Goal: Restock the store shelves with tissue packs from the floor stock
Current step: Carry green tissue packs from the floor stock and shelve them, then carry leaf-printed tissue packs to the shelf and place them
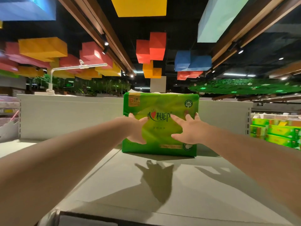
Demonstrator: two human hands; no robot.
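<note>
A green tissue pack point(160, 103) stands upright on the grey top shelf point(146, 185), close to the white back panel point(70, 116). Both my arms reach forward to it. My left hand point(137, 129) lies flat on the pack's front face at its left side, fingers spread. My right hand point(189, 129) presses the front face at the right side, fingers straight and splayed. Neither hand wraps around the pack.
More green tissue packs point(276, 132) are stacked on a neighbouring display at the right. A white lamp-like arm point(65, 69) rises above the back panel at the left. Pink goods point(8, 103) sit at the far left. The shelf's front edge point(146, 216) runs below.
</note>
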